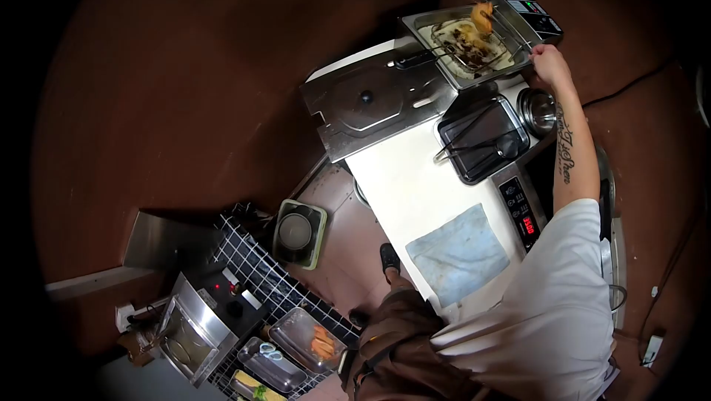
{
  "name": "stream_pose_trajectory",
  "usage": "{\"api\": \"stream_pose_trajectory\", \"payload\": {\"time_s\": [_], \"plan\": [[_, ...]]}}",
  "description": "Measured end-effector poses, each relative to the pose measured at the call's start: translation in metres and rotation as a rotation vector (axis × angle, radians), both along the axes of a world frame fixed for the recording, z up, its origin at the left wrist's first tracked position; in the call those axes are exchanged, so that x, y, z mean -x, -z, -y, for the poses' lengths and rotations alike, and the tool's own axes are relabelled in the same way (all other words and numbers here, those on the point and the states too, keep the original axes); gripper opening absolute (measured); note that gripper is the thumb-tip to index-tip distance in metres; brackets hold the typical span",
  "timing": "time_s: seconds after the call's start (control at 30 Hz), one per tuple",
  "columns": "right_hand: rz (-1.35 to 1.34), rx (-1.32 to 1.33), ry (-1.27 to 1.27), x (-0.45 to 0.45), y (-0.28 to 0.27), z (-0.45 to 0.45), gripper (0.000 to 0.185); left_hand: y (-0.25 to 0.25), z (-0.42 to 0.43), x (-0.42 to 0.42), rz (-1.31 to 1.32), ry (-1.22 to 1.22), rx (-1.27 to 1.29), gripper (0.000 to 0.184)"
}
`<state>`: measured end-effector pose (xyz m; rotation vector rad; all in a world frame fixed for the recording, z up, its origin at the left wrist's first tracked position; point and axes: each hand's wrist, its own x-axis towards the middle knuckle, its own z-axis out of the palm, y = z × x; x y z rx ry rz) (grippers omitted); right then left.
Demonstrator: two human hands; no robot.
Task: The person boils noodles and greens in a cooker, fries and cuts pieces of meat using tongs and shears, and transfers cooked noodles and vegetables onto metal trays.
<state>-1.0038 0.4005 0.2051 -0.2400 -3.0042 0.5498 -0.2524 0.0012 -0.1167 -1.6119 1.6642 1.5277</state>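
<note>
the golden fried piece (pixel 482 17) is in the fryer (pixel 485 79), apparently at a frying step; the right hand (pixel 550 68) is curled at its rim, grip unclear, left out of view. moving the piece calls for steadiness over hot oil.

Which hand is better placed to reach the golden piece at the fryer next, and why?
Probably the right: the right hand is at the fryer's edge, near the golden piece. The left hand is out of view.

One hand (pixel 550 66), one blue cloth (pixel 459 254)
</note>
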Motion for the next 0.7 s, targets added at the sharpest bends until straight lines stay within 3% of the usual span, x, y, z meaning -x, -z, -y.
{"api": "stream_pose_trajectory", "payload": {"time_s": [0.17,0.27,0.47,0.67,0.7], "plan": [[0.082,0.028,0.097,-0.018,-0.003,0.018,0.029,-0.001,-0.008,-0.024,0.012,-0.038,-0.002,0.025],[0.021,-0.144,0.044,-0.014,0.017,0.013,0.031,-0.001,-0.013,-0.036,0.019,-0.055,-0.003,0.026],[-0.048,-0.143,0.045,-0.025,0.028,0.012,0.034,-0.002,-0.026,-0.065,0.039,-0.089,-0.005,0.026],[-0.115,0.024,0.107,-0.033,0.067,-0.002,0.028,0.001,-0.038,-0.116,0.028,-0.114,-0.005,0.027],[-0.082,0.282,0.014,-0.022,0.085,-0.018,0.022,0.001,-0.041,-0.135,0.022,-0.125,-0.001,0.027]]}}
